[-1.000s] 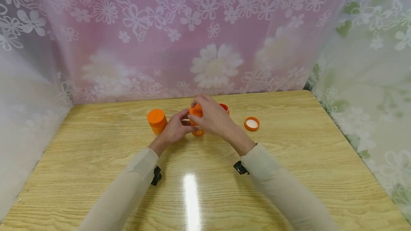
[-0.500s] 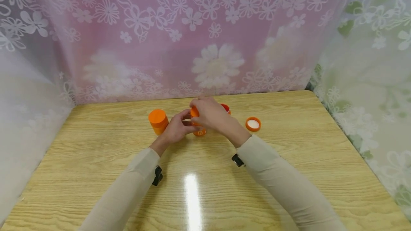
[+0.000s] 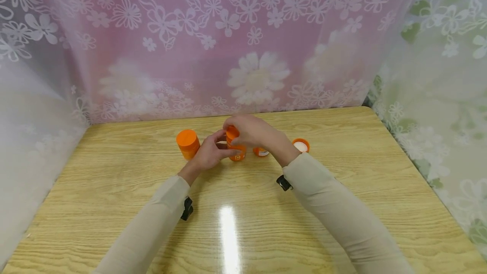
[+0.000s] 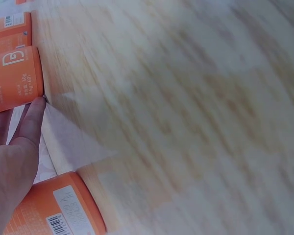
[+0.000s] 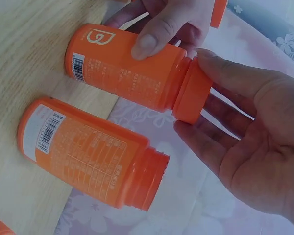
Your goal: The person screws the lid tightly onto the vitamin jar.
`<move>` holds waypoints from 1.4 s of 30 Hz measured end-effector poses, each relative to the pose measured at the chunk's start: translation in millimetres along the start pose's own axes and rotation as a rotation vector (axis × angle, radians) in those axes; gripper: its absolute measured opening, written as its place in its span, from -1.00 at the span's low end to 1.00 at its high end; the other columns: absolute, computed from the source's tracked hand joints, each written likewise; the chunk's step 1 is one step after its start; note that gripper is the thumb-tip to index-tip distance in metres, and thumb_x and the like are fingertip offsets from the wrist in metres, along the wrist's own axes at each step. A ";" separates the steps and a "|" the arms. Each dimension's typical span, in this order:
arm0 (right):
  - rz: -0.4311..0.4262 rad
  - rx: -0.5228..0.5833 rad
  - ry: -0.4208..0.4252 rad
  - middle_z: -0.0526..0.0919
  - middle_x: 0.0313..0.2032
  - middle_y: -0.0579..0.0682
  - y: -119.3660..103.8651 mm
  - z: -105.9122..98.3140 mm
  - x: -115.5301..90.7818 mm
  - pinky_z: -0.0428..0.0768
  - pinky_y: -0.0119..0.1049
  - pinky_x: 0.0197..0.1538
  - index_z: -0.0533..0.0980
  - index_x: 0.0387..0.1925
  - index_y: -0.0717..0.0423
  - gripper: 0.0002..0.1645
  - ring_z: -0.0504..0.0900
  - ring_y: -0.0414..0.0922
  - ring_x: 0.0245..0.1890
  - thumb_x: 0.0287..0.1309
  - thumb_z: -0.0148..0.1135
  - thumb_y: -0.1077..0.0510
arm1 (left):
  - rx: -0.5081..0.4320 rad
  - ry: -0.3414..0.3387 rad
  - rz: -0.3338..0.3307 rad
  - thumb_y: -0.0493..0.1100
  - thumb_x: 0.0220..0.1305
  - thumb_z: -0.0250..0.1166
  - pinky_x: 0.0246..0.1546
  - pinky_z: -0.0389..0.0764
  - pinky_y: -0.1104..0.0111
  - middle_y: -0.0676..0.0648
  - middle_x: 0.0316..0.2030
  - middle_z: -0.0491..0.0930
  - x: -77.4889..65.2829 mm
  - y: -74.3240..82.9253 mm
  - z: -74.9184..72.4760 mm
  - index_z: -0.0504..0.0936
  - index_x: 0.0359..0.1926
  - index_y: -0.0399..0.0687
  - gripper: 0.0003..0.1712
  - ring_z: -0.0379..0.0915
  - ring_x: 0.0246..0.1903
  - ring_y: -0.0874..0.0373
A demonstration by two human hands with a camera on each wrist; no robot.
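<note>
An orange bottle (image 3: 237, 154) stands upright on the table between my hands. My left hand (image 3: 207, 153) grips its body from the left, thumb (image 5: 152, 41) on the near side. My right hand (image 3: 253, 132) holds the bottle's orange cap (image 5: 193, 93) between thumb and fingers; the cap sits on the neck, and whether it is loose I cannot tell. To the right stands a second orange bottle (image 5: 95, 152) with its neck uncovered. In the head view my right hand and wrist hide its top.
A third orange bottle (image 3: 188, 143), capped, stands just left of my left hand. A loose orange cap (image 3: 301, 145) with a white lining lies inside-up on the wooden table (image 3: 114, 206), partly behind my right forearm. A floral curtain (image 3: 182, 54) hangs along the back edge.
My right hand has turned about the cap, its wrist shifting back and right. It now covers the uncapped bottle's rim and part of the loose cap. The left hand keeps its hold.
</note>
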State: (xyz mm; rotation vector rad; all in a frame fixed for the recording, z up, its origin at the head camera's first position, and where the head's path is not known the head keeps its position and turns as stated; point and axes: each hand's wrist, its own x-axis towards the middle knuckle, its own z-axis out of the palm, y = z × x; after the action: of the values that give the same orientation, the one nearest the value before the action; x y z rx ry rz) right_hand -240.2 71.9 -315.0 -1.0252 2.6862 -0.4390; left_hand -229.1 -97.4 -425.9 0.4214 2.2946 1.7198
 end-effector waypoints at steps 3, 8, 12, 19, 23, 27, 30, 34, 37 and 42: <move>0.000 -0.032 0.005 0.56 -0.03 -0.06 -1.0 -0.8 1.0 0.49 -0.25 -0.01 0.54 0.05 0.09 -0.57 0.48 -0.11 -0.09 0.12 0.37 0.14 | -0.002 -0.004 0.008 -0.17 0.16 0.41 -0.07 0.59 0.26 -0.01 0.11 0.47 -0.8 0.8 -0.6 0.39 0.29 0.02 -0.33 0.52 -0.01 0.02; 0.032 -0.084 0.032 0.60 -0.09 -0.04 -5.0 -1.7 2.2 0.52 -0.23 -0.08 0.56 0.02 0.09 -0.56 0.51 -0.09 -0.15 0.11 0.39 0.05 | 0.000 -0.002 0.017 -0.16 0.15 0.42 -0.09 0.60 0.25 -0.05 0.06 0.49 -1.5 1.7 -1.6 0.42 0.26 0.06 -0.36 0.53 -0.02 0.03; 0.104 -0.111 0.065 0.60 -0.07 -0.02 -9.1 -0.7 3.4 0.54 -0.21 -0.11 0.55 0.04 0.08 -0.50 0.53 -0.08 -0.15 0.11 0.38 -0.03 | -0.010 -0.007 0.029 -0.15 0.16 0.41 -0.10 0.61 0.26 -0.06 0.04 0.50 -1.0 1.8 -2.1 0.45 0.23 0.06 -0.39 0.54 -0.02 0.03; 0.214 -0.152 0.129 0.58 -0.33 -0.04 -18.4 3.4 7.0 0.54 -0.27 -0.33 0.55 -0.24 0.10 -0.59 0.52 -0.09 -0.36 0.10 0.35 -0.14 | -0.031 -0.019 0.014 -0.22 0.17 0.39 -0.10 0.60 0.21 -0.08 0.07 0.52 -6.3 12.8 -3.7 0.47 0.22 -0.06 -0.42 0.54 -0.02 -0.04; 0.285 -0.161 0.132 0.50 -0.47 -0.07 -22.1 5.6 8.4 0.51 -0.31 -0.43 0.46 -0.38 0.07 -0.55 0.49 -0.12 -0.47 0.07 0.35 -0.21 | -0.017 -0.024 -0.001 -0.27 0.19 0.37 -0.11 0.61 0.21 -0.10 0.06 0.54 -12.2 26.5 -3.1 0.45 0.23 -0.12 -0.42 0.55 -0.03 -0.05; 0.321 -0.189 0.120 0.48 -0.47 -0.06 -24.0 8.1 9.6 0.53 -0.34 -0.49 0.46 -0.34 0.09 -0.49 0.51 -0.14 -0.53 0.06 0.33 -0.26 | -0.006 -0.019 -0.017 -0.23 0.18 0.38 -0.10 0.60 0.24 -0.09 0.05 0.54 -10.5 22.0 -2.9 0.47 0.20 -0.10 -0.45 0.55 -0.03 0.00; 0.332 -0.217 0.112 0.46 -0.46 -0.05 -24.9 8.9 9.8 0.52 -0.37 -0.54 0.46 -0.31 0.11 -0.46 0.50 -0.15 -0.57 0.08 0.29 -0.28 | 0.005 -0.008 -0.027 -0.16 0.16 0.41 -0.08 0.59 0.25 -0.05 0.06 0.54 -5.3 10.3 -3.1 0.50 0.18 -0.04 -0.46 0.55 -0.03 0.03; 0.336 -0.195 0.097 0.47 -0.46 -0.03 -23.3 8.3 10.2 0.50 -0.37 -0.58 0.46 -0.29 0.12 -0.43 0.51 -0.13 -0.59 0.11 0.24 -0.32 | 0.023 0.013 -0.028 -0.11 0.13 0.43 -0.08 0.59 0.23 -0.01 0.05 0.55 -1.1 0.3 -3.2 0.52 0.16 0.04 -0.45 0.54 -0.02 0.05; 0.358 -0.108 0.066 0.57 -0.34 -0.01 -19.6 5.7 10.0 0.54 -0.30 -0.51 0.49 -0.12 0.12 -0.33 0.57 -0.09 -0.49 0.15 0.12 -0.40 | 0.011 0.016 -0.025 -0.12 0.12 0.44 -0.09 0.60 0.23 0.00 0.06 0.53 -1.0 -1.4 -2.3 0.52 0.17 0.04 -0.44 0.54 -0.01 0.04; 0.321 0.015 0.030 0.55 0.07 0.00 -7.9 -10.2 5.0 0.58 -0.13 -0.15 0.41 0.23 0.06 -0.25 0.58 -0.04 -0.11 0.28 -0.07 -0.38 | 0.005 -0.006 -0.010 -0.12 0.14 0.43 -0.06 0.59 0.24 -0.05 0.10 0.49 0.6 -0.6 0.4 0.47 0.22 -0.02 -0.39 0.51 0.02 -0.01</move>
State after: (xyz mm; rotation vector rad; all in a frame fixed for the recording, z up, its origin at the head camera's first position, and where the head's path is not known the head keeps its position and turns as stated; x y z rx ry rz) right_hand -242.3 64.9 -303.2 -0.5694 2.7986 -0.4121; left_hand -229.6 -97.0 -426.6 0.4142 2.2940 1.7061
